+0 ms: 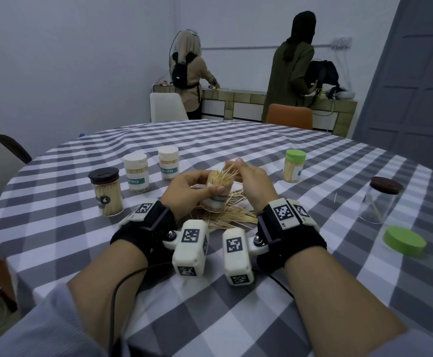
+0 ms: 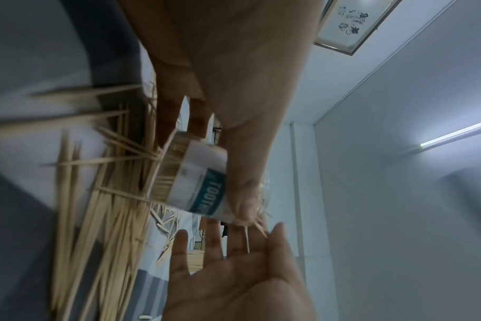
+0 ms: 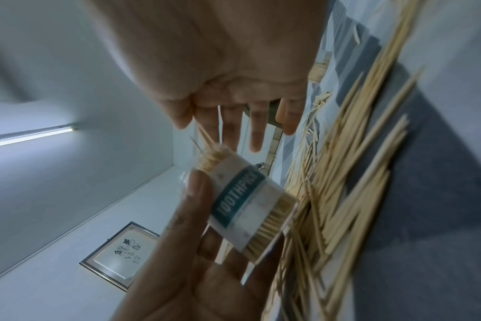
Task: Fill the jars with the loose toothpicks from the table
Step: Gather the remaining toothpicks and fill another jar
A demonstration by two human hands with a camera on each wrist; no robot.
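Your hands work over the loose toothpicks [image 1: 232, 215], which cover the cloth directly beneath them. To your left, three capped jars [image 1: 135, 172] stand close together; to your right, bare tablecloth [image 1: 333, 176] separates the green-capped jar [image 1: 294, 166], the clear jar [image 1: 381, 202] and the green lid [image 1: 404, 240].

Round table [image 1: 236, 318] under grey-and-white checked cloth. Standing on it: black-lidded jar [image 1: 106, 191], two white-lidded jars [image 1: 136, 172] [image 1: 168, 166], green-lidded jar [image 1: 293, 165], near-empty brown-lidded jar [image 1: 381, 199]. Lying flat: green lid [image 1: 404, 240], loose toothpicks [image 1: 232, 216], perhaps hundreds.
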